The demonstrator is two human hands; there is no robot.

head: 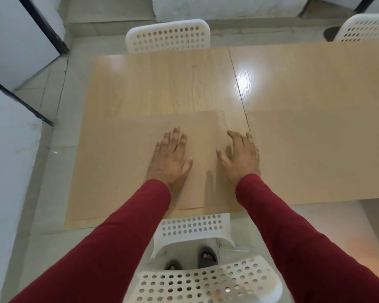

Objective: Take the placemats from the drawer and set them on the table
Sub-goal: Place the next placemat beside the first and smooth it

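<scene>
A tan placemat (118, 162) lies flat on the near left part of the light wooden table (162, 84). My left hand (170, 159) rests palm down on it, fingers spread. Beside it, my right hand (241, 156) presses on the mat's right edge with fingers apart, holding nothing. A second tan placemat (319, 154) lies flat to the right, across the near right part of the table. A narrow strip of bare table shows between the two mats.
A white perforated chair (206, 278) stands between me and the table's near edge. Another white chair (169, 37) is at the far side, and a third (365, 28) at the far right. White panels with black frames (20, 40) stand on the left.
</scene>
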